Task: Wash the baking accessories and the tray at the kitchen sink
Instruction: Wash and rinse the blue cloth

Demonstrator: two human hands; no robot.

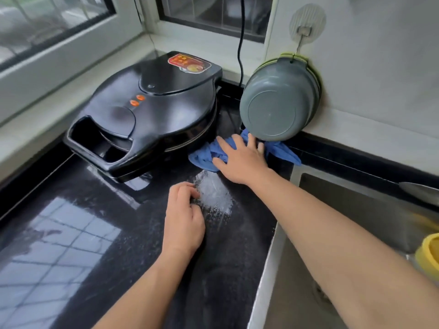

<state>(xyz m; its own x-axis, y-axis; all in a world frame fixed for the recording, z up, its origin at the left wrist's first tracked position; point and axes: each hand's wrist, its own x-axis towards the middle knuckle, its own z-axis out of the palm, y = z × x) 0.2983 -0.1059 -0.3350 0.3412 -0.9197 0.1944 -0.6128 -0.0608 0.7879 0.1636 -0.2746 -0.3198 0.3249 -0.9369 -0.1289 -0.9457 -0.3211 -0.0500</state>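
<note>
My right hand point(240, 160) lies with spread fingers on a crumpled blue cloth point(204, 157), pressing it onto the black countertop point(99, 210) between the griddle and the hanging bowl. My left hand point(184, 217) rests on the counter nearer to me, fingers curled, their tips at the edge of a shiny wet-looking patch point(215, 195). Whether anything is pinched in those fingers is not visible. The steel sink point(337, 210) opens at the right, under my right forearm.
A closed black electric griddle point(147, 110) fills the back left corner under the window, its cord running up the wall. A grey bowl point(278, 100) hangs from a wall hook. A yellow container point(428, 255) and a grey metal piece point(420, 191) sit at the right edge.
</note>
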